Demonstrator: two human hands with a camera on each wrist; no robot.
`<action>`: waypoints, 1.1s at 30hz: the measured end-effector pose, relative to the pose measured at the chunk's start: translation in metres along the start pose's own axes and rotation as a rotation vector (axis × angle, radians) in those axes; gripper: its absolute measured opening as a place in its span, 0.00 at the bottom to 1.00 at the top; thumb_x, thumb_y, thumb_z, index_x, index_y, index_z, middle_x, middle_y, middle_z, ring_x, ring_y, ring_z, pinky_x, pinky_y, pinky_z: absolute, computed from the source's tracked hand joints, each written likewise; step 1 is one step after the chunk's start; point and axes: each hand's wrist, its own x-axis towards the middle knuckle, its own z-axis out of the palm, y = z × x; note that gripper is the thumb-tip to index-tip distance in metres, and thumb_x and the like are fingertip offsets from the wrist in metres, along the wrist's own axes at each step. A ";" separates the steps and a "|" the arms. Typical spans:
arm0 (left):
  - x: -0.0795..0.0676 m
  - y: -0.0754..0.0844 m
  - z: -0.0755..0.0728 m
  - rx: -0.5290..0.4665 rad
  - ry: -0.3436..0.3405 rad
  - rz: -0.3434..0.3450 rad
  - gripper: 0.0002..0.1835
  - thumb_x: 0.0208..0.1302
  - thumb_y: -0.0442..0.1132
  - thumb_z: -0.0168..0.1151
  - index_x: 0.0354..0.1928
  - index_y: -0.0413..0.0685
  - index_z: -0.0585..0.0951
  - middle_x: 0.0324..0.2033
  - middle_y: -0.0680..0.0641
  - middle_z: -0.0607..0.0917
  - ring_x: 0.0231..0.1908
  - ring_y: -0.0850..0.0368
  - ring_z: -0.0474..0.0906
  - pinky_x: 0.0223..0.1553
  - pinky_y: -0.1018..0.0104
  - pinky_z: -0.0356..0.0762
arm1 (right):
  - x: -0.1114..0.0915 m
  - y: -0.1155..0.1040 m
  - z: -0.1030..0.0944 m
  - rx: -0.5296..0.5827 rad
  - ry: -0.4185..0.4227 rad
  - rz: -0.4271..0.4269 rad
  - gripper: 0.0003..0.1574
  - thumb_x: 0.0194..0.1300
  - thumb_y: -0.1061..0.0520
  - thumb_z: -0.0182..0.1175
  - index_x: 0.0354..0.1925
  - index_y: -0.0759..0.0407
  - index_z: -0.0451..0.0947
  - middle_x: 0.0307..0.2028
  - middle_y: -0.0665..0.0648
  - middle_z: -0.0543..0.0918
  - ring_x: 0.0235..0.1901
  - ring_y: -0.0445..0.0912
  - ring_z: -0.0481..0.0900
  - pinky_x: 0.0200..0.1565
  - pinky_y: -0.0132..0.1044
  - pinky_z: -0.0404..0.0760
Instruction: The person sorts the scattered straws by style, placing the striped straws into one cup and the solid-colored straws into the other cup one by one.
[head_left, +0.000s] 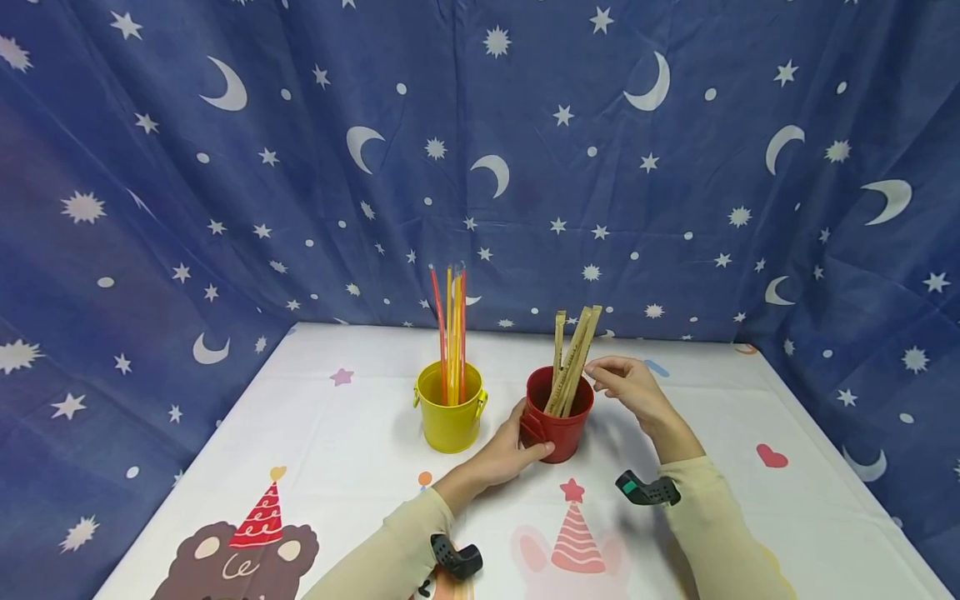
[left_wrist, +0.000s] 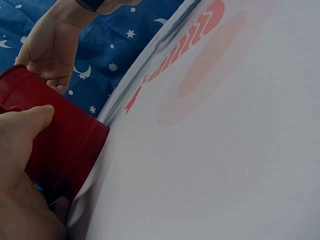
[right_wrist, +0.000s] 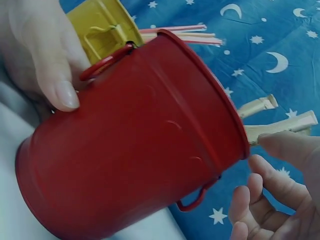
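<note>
My left hand point(head_left: 501, 457) grips a small red metal bucket point(head_left: 558, 435) from its left side, with the thumb point(left_wrist: 40, 119) across the front. Several narrow sticks in brown paper wrappers point(head_left: 576, 358) lean inside the bucket and rise above its rim. Just right of that rim is my right hand point(head_left: 632, 390), fingers loosely bent and apart, with nothing seen between them. In the right wrist view its thumb point(right_wrist: 285, 145) overlaps the end of a wrapped stick point(right_wrist: 285, 125). The bucket's small side handle point(right_wrist: 197, 199) hangs down.
A yellow bucket point(head_left: 450, 427) stands left of the red one, holding several red and yellow straws point(head_left: 453, 333) in clear wrap. The white tablecloth point(head_left: 360, 442) has printed party animals. Behind the table hangs a blue curtain point(head_left: 525, 100) with moons and stars.
</note>
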 end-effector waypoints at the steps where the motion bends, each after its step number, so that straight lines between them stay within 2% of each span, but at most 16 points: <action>1: 0.000 0.000 0.000 -0.001 0.001 0.000 0.45 0.69 0.45 0.63 0.80 0.48 0.49 0.75 0.46 0.64 0.77 0.49 0.58 0.80 0.45 0.54 | 0.000 0.000 -0.002 0.004 0.003 0.003 0.27 0.73 0.51 0.60 0.58 0.71 0.77 0.34 0.36 0.81 0.34 0.34 0.79 0.42 0.30 0.79; 7: 0.000 -0.001 0.003 -0.011 -0.007 -0.004 0.45 0.69 0.44 0.63 0.80 0.49 0.49 0.76 0.46 0.64 0.77 0.50 0.58 0.80 0.46 0.54 | -0.003 0.000 -0.009 0.027 0.019 0.012 0.28 0.76 0.50 0.55 0.60 0.71 0.75 0.36 0.33 0.81 0.34 0.33 0.79 0.40 0.26 0.79; 23: -0.005 0.000 -0.003 -0.044 -0.005 -0.027 0.49 0.63 0.40 0.69 0.80 0.47 0.50 0.74 0.44 0.65 0.76 0.44 0.60 0.78 0.41 0.55 | -0.002 0.005 -0.009 -0.024 0.076 -0.018 0.26 0.76 0.49 0.55 0.57 0.71 0.78 0.35 0.35 0.82 0.34 0.34 0.81 0.41 0.29 0.79; 28: -0.011 0.002 -0.009 0.008 0.007 -0.063 0.49 0.64 0.43 0.69 0.80 0.45 0.50 0.77 0.40 0.61 0.78 0.39 0.55 0.78 0.41 0.55 | -0.001 0.008 -0.007 -0.052 0.088 -0.013 0.26 0.76 0.49 0.55 0.57 0.69 0.78 0.37 0.40 0.82 0.35 0.36 0.81 0.43 0.31 0.79; 33: -0.024 0.008 -0.016 0.088 0.026 -0.106 0.48 0.66 0.47 0.67 0.80 0.44 0.51 0.78 0.37 0.59 0.78 0.38 0.55 0.78 0.41 0.55 | -0.001 0.010 -0.009 -0.052 0.109 -0.052 0.25 0.76 0.53 0.55 0.58 0.71 0.78 0.35 0.37 0.82 0.33 0.34 0.80 0.43 0.30 0.78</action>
